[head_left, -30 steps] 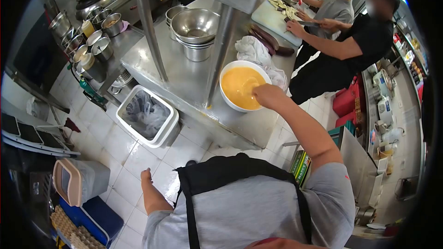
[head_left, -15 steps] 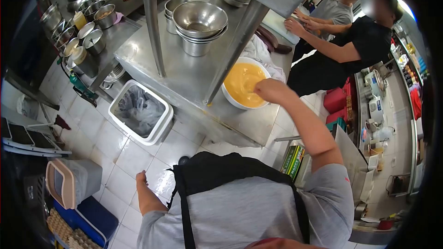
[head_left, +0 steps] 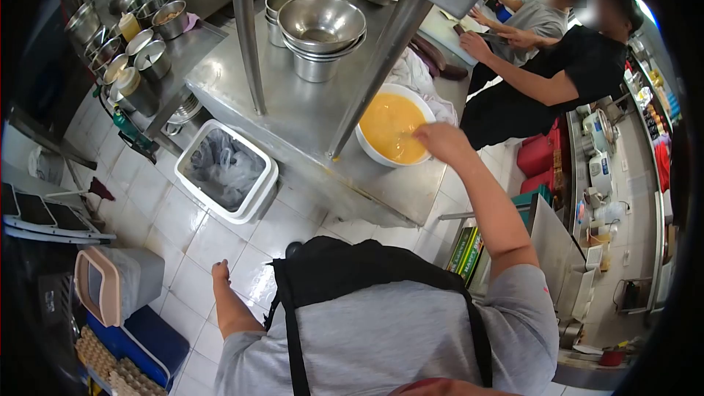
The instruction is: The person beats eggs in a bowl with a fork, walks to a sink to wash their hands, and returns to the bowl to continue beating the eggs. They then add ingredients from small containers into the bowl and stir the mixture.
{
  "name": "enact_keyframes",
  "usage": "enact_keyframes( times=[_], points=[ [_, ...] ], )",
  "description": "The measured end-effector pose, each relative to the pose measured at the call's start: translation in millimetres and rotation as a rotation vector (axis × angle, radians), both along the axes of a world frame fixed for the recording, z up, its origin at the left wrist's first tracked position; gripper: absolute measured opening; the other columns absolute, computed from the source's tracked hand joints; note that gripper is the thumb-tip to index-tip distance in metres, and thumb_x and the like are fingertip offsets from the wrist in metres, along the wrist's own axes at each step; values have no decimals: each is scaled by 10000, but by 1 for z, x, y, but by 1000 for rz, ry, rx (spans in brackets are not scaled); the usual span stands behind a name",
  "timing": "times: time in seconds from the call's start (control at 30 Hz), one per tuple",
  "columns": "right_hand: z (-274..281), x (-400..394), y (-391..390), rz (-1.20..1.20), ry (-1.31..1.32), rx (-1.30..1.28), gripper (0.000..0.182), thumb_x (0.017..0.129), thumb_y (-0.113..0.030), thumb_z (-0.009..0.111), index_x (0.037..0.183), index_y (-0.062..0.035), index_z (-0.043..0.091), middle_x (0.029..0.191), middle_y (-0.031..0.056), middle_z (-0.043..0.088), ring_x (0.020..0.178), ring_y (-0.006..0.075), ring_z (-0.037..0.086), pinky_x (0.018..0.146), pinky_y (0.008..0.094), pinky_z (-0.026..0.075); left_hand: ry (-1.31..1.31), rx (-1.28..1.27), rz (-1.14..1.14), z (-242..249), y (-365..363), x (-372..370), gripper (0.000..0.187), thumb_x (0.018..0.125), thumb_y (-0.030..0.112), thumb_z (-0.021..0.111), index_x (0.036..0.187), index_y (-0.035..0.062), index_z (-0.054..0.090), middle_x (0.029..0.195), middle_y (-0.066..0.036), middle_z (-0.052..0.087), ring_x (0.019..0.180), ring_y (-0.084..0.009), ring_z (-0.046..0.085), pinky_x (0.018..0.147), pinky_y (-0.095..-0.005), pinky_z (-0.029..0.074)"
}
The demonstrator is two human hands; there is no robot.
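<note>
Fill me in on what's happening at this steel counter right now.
The person wearing the camera has the right hand at the rim of a round white bowl of yellow liquid on the stainless steel counter; whether the fingers hold a tool is too blurred to tell. The left hand hangs free at the side, above the white tiled floor. Behind the bowl stand stacked steel mixing bowls. Two other people work at a white cutting board farther along.
</note>
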State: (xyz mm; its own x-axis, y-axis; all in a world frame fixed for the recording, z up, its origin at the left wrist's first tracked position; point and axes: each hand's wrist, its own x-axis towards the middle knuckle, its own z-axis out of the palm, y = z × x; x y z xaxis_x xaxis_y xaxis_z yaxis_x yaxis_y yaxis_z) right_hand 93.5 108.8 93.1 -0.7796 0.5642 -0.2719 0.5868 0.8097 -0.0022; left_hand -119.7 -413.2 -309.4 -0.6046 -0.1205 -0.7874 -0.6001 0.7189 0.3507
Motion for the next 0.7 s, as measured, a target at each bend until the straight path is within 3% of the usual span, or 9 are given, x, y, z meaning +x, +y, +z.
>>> enact_keyframes(
  times=[0.1,0.23,0.27,0.4,0.43,0.5,0.6,0.63,0.7],
  points=[
    [-35,3,2,-89,-70,173,238,788,-205,415,917,-151,608,879,96,604,824,251,581,694,393,448,-30,7,-4,-1,-1,4,499,759,355,482,1140,40,422,876,-137,517,628,-241,489,485,-366,400],
    [-16,-2,11,-107,87,43,242,784,-200,418,901,-124,615,866,122,609,831,258,581,695,390,447,-45,-11,14,0,-6,17,483,753,347,482,1118,36,438,856,-134,517,608,-234,481,486,-365,403],
    [-19,-7,9,-207,-36,111,230,778,-207,438,890,-126,622,889,102,610,832,251,582,704,382,447,-63,-10,13,-3,-10,19,480,751,347,483,1115,36,440,857,-135,516,608,-235,481,485,-366,404],
    [-18,-7,18,185,21,-91,204,759,-190,477,884,-122,623,863,106,608,826,254,579,693,374,447,-101,-2,26,-11,-22,26,471,750,345,481,1105,37,447,854,-138,515,608,-239,482,477,-372,405],
    [-4,-15,17,15,-1,-83,201,750,-197,493,878,-114,624,846,105,608,819,262,576,695,365,445,-99,-5,21,-10,-25,25,468,751,345,479,1103,37,448,853,-138,515,607,-240,482,475,-374,405],
    [-36,-9,26,-70,-20,107,201,741,-208,506,874,-115,626,836,102,610,809,257,579,695,362,446,-61,-8,44,-11,-25,23,493,738,311,515,1123,10,446,752,-145,541,524,-227,496,437,-390,413],
    [-20,-6,15,193,40,-118,196,734,-197,506,856,-105,629,824,107,611,797,255,583,699,363,445,-5,13,61,-12,-23,26,511,739,321,514,1137,9,439,797,-151,545,560,-238,508,465,-395,427],
    [-17,-4,26,31,56,-154,190,728,-190,504,836,-102,634,817,118,610,789,256,583,704,364,444,-31,0,53,-10,-27,27,516,738,322,516,1142,11,435,815,-153,545,571,-240,510,478,-399,430],
    [-34,-1,29,-103,56,69,200,732,-179,488,849,-101,630,817,116,609,789,266,581,708,360,444,-75,-3,49,-8,-23,25,527,736,326,519,1152,15,429,850,-157,545,594,-245,514,504,-407,436]
  ],
)
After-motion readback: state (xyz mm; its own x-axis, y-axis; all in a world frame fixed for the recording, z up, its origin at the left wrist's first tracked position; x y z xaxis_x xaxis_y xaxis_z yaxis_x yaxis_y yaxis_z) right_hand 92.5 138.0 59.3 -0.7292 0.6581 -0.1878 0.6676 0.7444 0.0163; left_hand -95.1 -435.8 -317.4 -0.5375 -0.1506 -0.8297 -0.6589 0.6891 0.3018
